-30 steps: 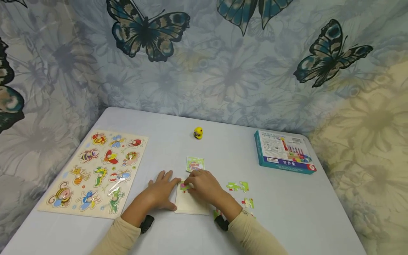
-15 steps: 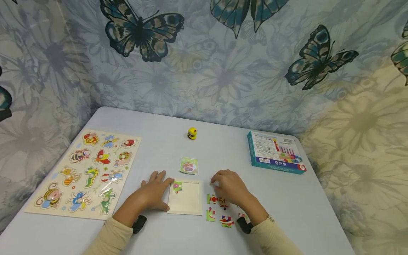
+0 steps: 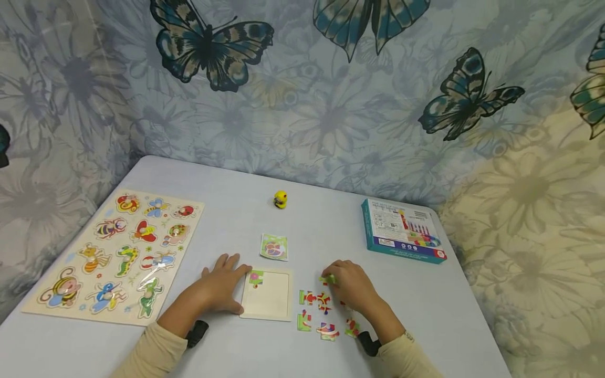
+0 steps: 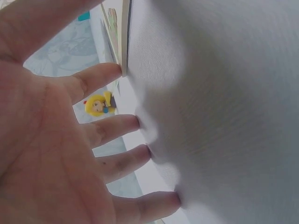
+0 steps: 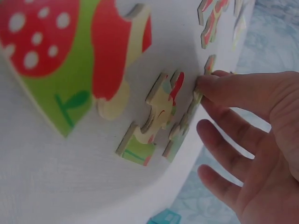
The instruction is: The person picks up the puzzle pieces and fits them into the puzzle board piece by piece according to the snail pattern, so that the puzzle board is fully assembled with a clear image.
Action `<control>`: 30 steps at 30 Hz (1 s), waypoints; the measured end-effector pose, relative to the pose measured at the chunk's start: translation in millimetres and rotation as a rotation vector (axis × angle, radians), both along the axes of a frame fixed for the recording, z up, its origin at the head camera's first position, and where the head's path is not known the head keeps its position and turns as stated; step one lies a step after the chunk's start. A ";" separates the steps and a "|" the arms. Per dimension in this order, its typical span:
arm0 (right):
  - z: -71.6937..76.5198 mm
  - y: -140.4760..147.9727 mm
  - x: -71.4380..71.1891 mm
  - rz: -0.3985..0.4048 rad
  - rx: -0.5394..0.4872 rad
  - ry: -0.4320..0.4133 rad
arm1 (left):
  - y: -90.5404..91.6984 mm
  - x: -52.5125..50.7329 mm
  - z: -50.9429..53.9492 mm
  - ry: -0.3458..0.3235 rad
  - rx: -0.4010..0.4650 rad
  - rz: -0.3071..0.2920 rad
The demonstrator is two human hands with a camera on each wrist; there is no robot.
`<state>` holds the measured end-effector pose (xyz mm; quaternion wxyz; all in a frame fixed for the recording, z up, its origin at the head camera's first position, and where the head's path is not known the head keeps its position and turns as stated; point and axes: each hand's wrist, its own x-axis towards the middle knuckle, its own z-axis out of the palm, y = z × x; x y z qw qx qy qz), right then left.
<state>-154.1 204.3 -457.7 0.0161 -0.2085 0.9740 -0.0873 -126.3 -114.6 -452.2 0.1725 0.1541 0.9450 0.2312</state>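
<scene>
In the head view my left hand [image 3: 218, 286] lies with spread fingers at the left edge of a square wooden puzzle board [image 3: 267, 304]. Its index fingertip and thumb touch that edge; the other fingertips rest on the table in the left wrist view. One green puzzle piece with a pink flower [image 3: 256, 278] sits in the board's upper left corner. To the right of the board, my right hand [image 3: 352, 289] pinches a green jigsaw piece [image 3: 327, 280] between thumb and index finger. Several loose red and green pieces [image 3: 327, 331] lie on the table below and beside that hand.
A small picture card [image 3: 274, 247] lies behind the board, and a yellow toy figure [image 3: 280, 199] stands farther back. At the left is a large insect peg puzzle [image 3: 113, 257]. A teal-edged box [image 3: 404, 231] lies at the back right.
My right hand has left the board, where the flower piece now shows in the corner, and moved right to pinch another piece. My left hand stays at the board's edge.
</scene>
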 end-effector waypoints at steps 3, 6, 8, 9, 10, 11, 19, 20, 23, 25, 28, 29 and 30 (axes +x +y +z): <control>0.6 -0.6 0.3 0.004 -0.012 0.005 | -1.0 0.2 -0.6 0.001 -0.001 0.000; 0.5 -0.5 -0.3 0.002 -0.013 -0.002 | -1.8 0.2 -1.3 0.005 -0.003 0.000; 0.6 -0.4 -1.0 0.000 -0.016 -0.008 | -2.1 0.2 -1.4 0.004 -0.002 -0.001; 0.6 -0.2 -1.3 -0.002 -0.017 -0.012 | -2.2 0.3 -1.3 0.004 -0.001 -0.001; 0.3 0.1 -1.7 -0.003 -0.017 -0.019 | -2.1 0.4 -1.2 0.002 -0.001 -0.001; 0.4 0.2 -2.0 -0.002 -0.021 -0.023 | -2.0 0.4 -1.1 0.001 0.001 0.000; 5.9 -13.7 -4.0 0.052 -0.040 0.001 | 0.0 -0.5 -0.4 -0.013 0.008 -0.003; 7.0 -19.1 -4.6 0.071 -0.045 0.003 | -0.1 -0.4 -0.8 -0.015 0.006 0.001; 9.7 -38.2 -5.4 0.149 -0.054 0.005 | -0.1 -0.5 -1.7 -0.014 -0.006 0.003; 9.8 -51.3 -5.6 0.208 -0.044 0.012 | 0.2 -1.0 -3.3 -0.013 -0.014 0.004; 9.1 -69.5 -6.4 0.274 -0.035 0.026 | 1.1 -1.6 -5.1 -0.008 -0.024 0.002; 8.8 -74.7 -6.6 0.291 -0.036 0.030 | 1.3 -1.9 -5.7 -0.009 -0.028 0.003; 8.1 -79.3 -7.0 0.306 -0.038 0.037 | 1.5 -2.2 -6.7 -0.010 -0.032 0.005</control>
